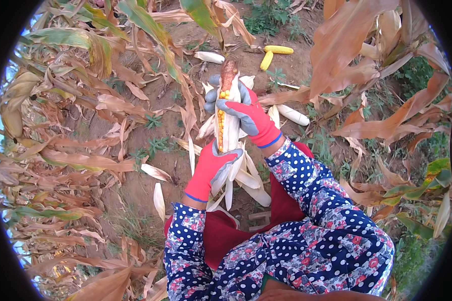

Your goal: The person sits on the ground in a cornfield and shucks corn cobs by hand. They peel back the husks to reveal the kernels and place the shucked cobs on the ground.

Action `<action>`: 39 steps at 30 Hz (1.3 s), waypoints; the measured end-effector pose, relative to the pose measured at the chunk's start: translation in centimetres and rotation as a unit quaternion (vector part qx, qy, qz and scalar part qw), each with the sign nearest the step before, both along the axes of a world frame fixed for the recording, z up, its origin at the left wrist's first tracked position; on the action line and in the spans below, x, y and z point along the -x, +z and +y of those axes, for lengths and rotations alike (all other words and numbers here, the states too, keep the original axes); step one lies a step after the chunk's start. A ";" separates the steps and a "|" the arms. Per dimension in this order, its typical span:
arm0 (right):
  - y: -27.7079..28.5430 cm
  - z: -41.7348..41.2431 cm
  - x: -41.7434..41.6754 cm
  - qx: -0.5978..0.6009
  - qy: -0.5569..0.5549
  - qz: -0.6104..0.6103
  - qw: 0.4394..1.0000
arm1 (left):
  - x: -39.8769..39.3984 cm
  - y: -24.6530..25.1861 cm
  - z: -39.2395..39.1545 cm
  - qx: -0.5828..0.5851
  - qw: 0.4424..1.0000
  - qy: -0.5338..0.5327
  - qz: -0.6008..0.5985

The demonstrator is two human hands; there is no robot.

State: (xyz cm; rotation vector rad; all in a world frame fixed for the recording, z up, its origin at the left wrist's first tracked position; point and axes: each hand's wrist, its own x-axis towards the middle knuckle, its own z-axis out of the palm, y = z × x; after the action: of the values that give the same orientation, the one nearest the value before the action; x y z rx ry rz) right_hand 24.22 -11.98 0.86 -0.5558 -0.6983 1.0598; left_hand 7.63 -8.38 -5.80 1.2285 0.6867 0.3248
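Observation:
A partly husked ear of corn (221, 122) points away from me between my two gloved hands. Yellow kernels show along its left side, and brown silk covers its tip. My left hand (218, 163), in a red glove with a grey palm, grips the base of the ear and its pale husk. Higher up, my right hand (248, 113), gloved alike, is closed around the upper part, its thumb across the front of the husk. Loose pale husks (248, 178) lie or hang just below my hands; which are still attached I cannot tell.
Two bare yellow cobs (278, 49) lie on the soil beyond my hands. A pale husked-looking ear (293, 115) is at the right, another (209, 57) beyond the tip. Dry corn stalks and leaves (109, 105) crowd both sides.

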 end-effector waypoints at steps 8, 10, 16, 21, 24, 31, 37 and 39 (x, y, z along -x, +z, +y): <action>0.1 0.2 -2.1 0.005 -0.158 -0.087 0.984 | -0.2 1.7 0.2 -0.282 0.954 0.060 0.079; 0.2 -0.1 -3.2 0.005 -0.174 -0.128 0.976 | 0.0 1.6 0.5 -0.332 0.937 0.050 0.100; 0.7 -0.9 -4.4 -0.011 -0.111 0.035 0.993 | 0.0 1.2 1.0 -0.366 0.924 0.037 0.108; -0.4 -0.2 -4.2 -0.034 -0.052 0.199 0.978 | -0.2 0.0 1.5 -0.413 0.889 0.031 0.194; -2.6 0.8 -4.1 -0.065 -0.039 0.252 0.965 | -0.7 -1.6 1.0 -0.380 0.903 0.043 0.194; -2.6 1.8 -3.6 0.005 -0.100 0.382 0.919 | -1.8 -0.7 -0.2 -0.121 0.992 -0.016 0.032; -2.6 1.9 -0.4 0.022 -0.050 0.461 0.886 | -3.3 3.3 -0.1 -0.124 0.970 0.122 -0.170; -3.7 2.5 0.5 0.005 -0.012 0.435 0.900 | -3.8 3.9 0.2 -0.173 0.958 0.175 -0.150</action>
State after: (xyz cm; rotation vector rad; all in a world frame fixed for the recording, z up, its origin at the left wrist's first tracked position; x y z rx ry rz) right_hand 23.75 -9.52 -2.83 -0.0549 0.1074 1.1517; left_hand 11.40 -8.16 -1.91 1.3460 0.5939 0.9398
